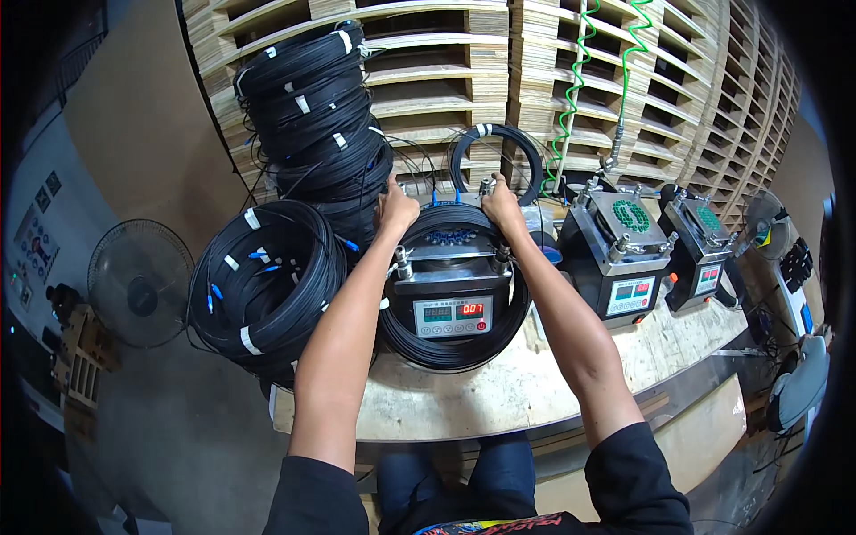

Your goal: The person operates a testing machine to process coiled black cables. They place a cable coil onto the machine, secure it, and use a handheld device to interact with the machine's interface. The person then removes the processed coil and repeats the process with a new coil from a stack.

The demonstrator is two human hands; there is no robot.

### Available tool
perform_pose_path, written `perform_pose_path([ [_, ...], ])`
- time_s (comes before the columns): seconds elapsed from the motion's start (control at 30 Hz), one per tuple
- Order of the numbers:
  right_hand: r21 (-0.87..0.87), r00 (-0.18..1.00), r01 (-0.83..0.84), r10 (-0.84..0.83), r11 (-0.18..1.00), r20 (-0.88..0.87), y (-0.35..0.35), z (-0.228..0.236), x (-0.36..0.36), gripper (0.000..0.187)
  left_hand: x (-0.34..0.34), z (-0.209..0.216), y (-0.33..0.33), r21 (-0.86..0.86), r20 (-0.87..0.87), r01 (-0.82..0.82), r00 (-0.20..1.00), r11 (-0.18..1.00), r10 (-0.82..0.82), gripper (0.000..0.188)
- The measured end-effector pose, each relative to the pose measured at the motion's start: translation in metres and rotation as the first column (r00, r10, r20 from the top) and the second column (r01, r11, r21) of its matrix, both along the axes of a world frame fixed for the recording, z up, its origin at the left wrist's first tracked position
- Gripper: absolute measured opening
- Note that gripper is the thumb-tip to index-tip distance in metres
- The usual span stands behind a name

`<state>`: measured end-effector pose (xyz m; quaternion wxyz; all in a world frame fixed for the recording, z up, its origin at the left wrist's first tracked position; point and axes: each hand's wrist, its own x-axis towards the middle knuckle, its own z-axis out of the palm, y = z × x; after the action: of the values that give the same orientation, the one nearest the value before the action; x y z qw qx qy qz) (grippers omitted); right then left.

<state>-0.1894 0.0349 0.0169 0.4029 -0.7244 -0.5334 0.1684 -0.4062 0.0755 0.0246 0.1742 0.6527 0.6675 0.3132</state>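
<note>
A black benchtop machine (pixel 455 290) with a lit red and green display stands before me, apparently a fiber connector polisher. A loop of black cable (pixel 453 358) hangs around it, and blue connectors (pixel 446 198) stick up at its far side. My left hand (pixel 398 212) is closed at the far left corner, by a metal clamp post. At the far right corner, my right hand (pixel 503 210) closes around a similar post (pixel 486 186). The fingers of both are partly hidden. Two nearer clamp posts (pixel 403 264) stand free of my hands.
Coiled black cables are stacked high (pixel 312 116) at the back left, with another cable coil (pixel 267 294) nearer. Two similar machines (pixel 617 241) stand right on the wooden table (pixel 464 406). Pallets (pixel 428 53) rise behind; green air hoses (pixel 571 98) hang there. A fan (pixel 140 283) stands left.
</note>
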Motion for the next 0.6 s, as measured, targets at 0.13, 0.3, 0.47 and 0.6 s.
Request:
perform_pose_path([
  [0.13, 0.082, 0.997, -0.035, 0.040, 0.996, -0.062, -0.002, -0.001, 0.000, 0.071, -0.012, -0.008, 0.008, 0.056, 0.161, 0.042, 0.986, 0.998, -0.050, 0.071],
  [0.3, 0.109, 0.999, 0.020, -0.023, 0.994, 0.022, -0.002, -0.007, 0.005, 0.066, -0.008, -0.009, 0.002, 0.117, 0.211, 0.095, 0.970, 0.989, -0.118, 0.063],
  [0.47, 0.076, 1.000, -0.022, 0.023, 0.997, -0.015, -0.009, 0.003, -0.001, 0.062, -0.012, -0.013, 0.005, 0.105, 0.233, 0.095, 0.965, 0.990, -0.117, 0.065],
  [0.6, 0.234, 0.999, -0.038, 0.031, 0.971, 0.034, -0.008, -0.001, 0.002, 0.057, -0.006, -0.007, 0.004, 0.026, 0.157, 0.061, 0.986, 0.998, -0.064, 0.068],
])
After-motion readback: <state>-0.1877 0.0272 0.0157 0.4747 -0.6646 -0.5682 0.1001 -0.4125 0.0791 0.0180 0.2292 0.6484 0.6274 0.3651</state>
